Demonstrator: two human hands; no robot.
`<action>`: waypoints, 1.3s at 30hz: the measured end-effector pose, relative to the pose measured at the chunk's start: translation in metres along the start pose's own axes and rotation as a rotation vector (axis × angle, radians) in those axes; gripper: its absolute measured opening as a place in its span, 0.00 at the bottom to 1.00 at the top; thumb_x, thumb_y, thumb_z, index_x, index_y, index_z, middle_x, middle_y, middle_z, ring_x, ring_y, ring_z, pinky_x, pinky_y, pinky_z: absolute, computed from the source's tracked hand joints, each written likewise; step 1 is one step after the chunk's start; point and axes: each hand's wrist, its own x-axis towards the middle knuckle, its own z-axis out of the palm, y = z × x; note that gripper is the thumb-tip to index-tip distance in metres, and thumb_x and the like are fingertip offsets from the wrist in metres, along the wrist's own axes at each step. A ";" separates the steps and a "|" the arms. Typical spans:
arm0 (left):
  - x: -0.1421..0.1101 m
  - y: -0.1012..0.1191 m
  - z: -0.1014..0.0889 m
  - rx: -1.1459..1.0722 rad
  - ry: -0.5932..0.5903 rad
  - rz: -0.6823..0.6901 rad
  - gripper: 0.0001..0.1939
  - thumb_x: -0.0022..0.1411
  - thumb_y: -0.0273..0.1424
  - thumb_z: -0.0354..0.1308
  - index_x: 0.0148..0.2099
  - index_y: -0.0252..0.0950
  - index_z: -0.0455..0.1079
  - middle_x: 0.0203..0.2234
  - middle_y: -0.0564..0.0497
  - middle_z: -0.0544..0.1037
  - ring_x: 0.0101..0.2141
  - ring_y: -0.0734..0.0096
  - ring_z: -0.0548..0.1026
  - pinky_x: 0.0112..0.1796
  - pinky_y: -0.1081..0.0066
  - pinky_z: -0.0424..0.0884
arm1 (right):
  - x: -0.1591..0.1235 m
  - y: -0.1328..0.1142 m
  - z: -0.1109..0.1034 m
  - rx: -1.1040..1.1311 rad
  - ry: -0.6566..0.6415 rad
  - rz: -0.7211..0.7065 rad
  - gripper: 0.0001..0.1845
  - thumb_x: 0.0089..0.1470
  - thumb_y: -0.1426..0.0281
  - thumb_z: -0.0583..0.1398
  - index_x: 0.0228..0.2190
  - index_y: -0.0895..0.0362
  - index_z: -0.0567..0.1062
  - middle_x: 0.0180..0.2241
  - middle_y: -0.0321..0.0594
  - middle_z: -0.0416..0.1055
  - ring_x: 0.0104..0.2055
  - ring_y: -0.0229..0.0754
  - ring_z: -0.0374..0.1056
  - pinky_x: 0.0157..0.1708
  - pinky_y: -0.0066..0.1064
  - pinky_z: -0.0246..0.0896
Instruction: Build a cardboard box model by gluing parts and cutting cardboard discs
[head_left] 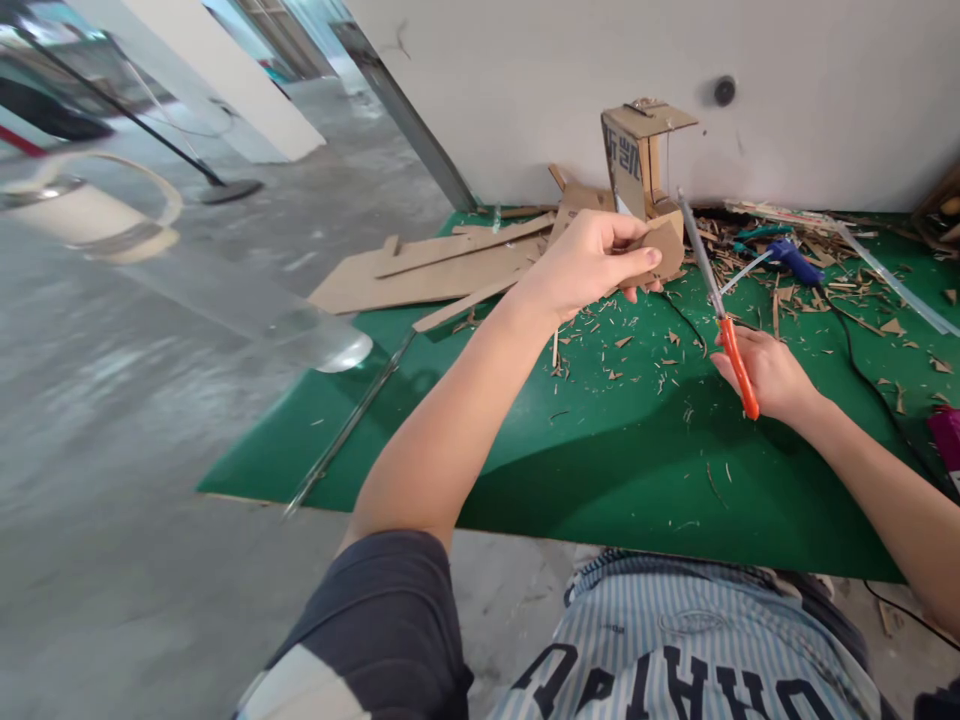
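Note:
A small piece of brown cardboard (666, 248) is pinched between the thumb and fingers of my left hand (592, 258), above the green tabletop. My right hand (772, 375) grips a pair of scissors (735, 365) with orange handles, the blades pointing up and away from me. The blades are just right of the cardboard piece and look apart from it. Whether the blades are spread is hard to tell from this angle. Behind my left hand stands an upright cardboard structure (626, 165) with a flat top and dark printed characters.
Long cardboard strips (442, 270) lie at the table's back left. Cardboard scraps litter the green table (600, 480). A blue glue gun (796, 262) with a black cord rests at the right. A clear tube (352, 425) crosses the left edge. A white wall (525, 90) stands behind.

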 end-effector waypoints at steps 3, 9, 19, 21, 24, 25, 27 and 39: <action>0.000 -0.004 0.001 -0.014 -0.022 0.020 0.08 0.60 0.27 0.67 0.30 0.33 0.73 0.23 0.50 0.74 0.27 0.68 0.79 0.24 0.73 0.71 | 0.000 0.000 0.007 0.149 0.089 0.028 0.25 0.64 0.48 0.52 0.27 0.53 0.71 0.39 0.50 0.76 0.40 0.52 0.75 0.45 0.51 0.71; -0.003 -0.012 0.018 0.076 -0.227 0.005 0.03 0.61 0.28 0.64 0.34 0.34 0.77 0.26 0.48 0.79 0.26 0.71 0.78 0.23 0.73 0.70 | 0.005 0.002 0.014 0.656 0.198 0.257 0.18 0.52 0.52 0.66 0.35 0.53 0.78 0.48 0.47 0.75 0.46 0.49 0.75 0.49 0.49 0.72; -0.009 -0.030 0.045 0.251 -0.495 -0.033 0.06 0.62 0.30 0.59 0.34 0.35 0.76 0.27 0.47 0.80 0.27 0.70 0.77 0.26 0.70 0.70 | 0.003 -0.014 0.010 0.910 0.182 0.370 0.19 0.46 0.56 0.70 0.35 0.53 0.73 0.36 0.38 0.71 0.35 0.40 0.68 0.36 0.38 0.70; -0.011 -0.029 0.048 0.255 -0.493 -0.041 0.07 0.63 0.29 0.58 0.34 0.34 0.76 0.27 0.47 0.79 0.28 0.70 0.78 0.27 0.70 0.71 | 0.003 -0.015 0.011 0.918 0.187 0.372 0.20 0.44 0.57 0.70 0.35 0.54 0.72 0.35 0.37 0.70 0.33 0.39 0.66 0.34 0.36 0.68; -0.011 -0.032 0.052 0.179 -0.426 -0.094 0.07 0.63 0.30 0.60 0.41 0.33 0.76 0.28 0.46 0.80 0.30 0.67 0.79 0.28 0.69 0.72 | 0.004 -0.015 0.012 0.895 0.223 0.362 0.20 0.46 0.55 0.69 0.36 0.53 0.70 0.36 0.38 0.70 0.35 0.41 0.68 0.34 0.37 0.68; -0.011 -0.034 0.053 0.122 -0.395 -0.114 0.10 0.62 0.31 0.62 0.46 0.33 0.74 0.29 0.45 0.81 0.31 0.66 0.80 0.28 0.69 0.72 | 0.005 -0.014 0.012 0.885 0.245 0.361 0.20 0.48 0.54 0.67 0.36 0.52 0.70 0.37 0.38 0.70 0.36 0.42 0.68 0.35 0.38 0.68; -0.009 -0.041 0.056 -0.033 -0.322 -0.152 0.21 0.59 0.32 0.67 0.54 0.35 0.70 0.34 0.45 0.81 0.34 0.64 0.81 0.30 0.68 0.73 | 0.006 -0.012 0.011 0.884 0.290 0.370 0.20 0.50 0.53 0.65 0.38 0.51 0.69 0.37 0.39 0.70 0.38 0.44 0.70 0.37 0.39 0.69; -0.021 -0.060 0.101 -0.546 -0.021 -0.284 0.15 0.56 0.36 0.72 0.42 0.35 0.76 0.35 0.48 0.82 0.34 0.73 0.78 0.33 0.72 0.70 | 0.010 -0.010 0.011 1.144 0.295 0.473 0.18 0.50 0.55 0.66 0.34 0.50 0.66 0.35 0.39 0.73 0.39 0.48 0.76 0.33 0.41 0.74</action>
